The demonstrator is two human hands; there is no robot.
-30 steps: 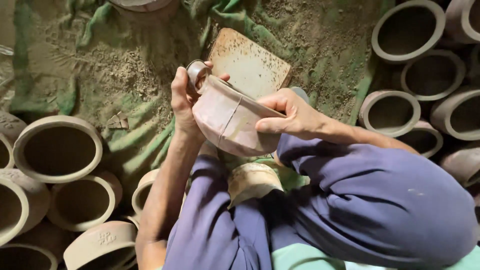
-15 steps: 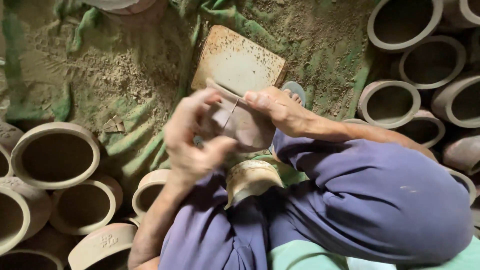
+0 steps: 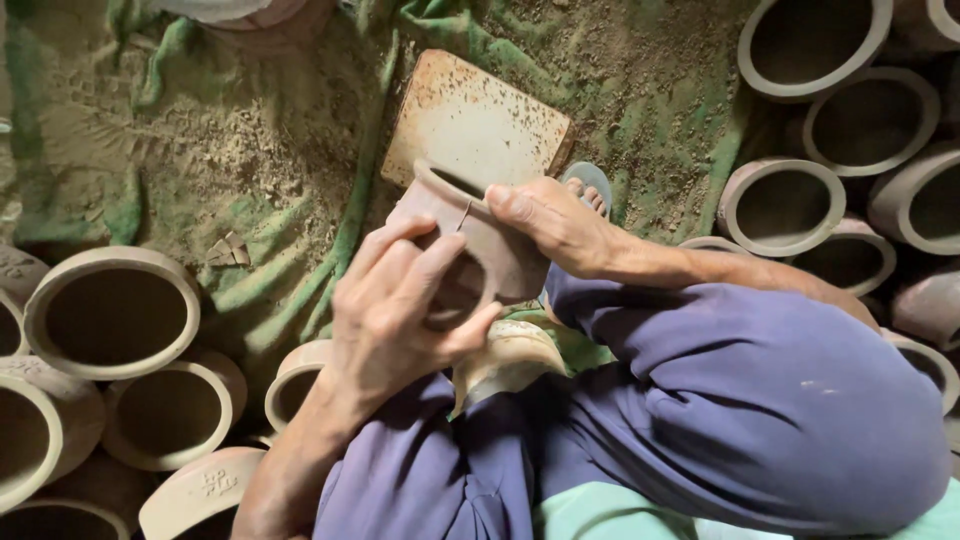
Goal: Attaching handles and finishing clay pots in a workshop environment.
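1. The left hand (image 3: 400, 320) cups the unfired clay pot (image 3: 480, 245), fingers wrapped around its side.
2. The right hand (image 3: 555, 225) grips the pot's rim.
3. The pot sits just before the flat clay slab (image 3: 475, 120).

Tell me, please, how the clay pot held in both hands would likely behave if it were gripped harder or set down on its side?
The clay pot looks unfired and thin at the rim, so a harder squeeze from the left hand or right hand could probably dent or crack it. Its round wall suggests it would roll on its side. The dusty matte surface seems unlikely to slip.
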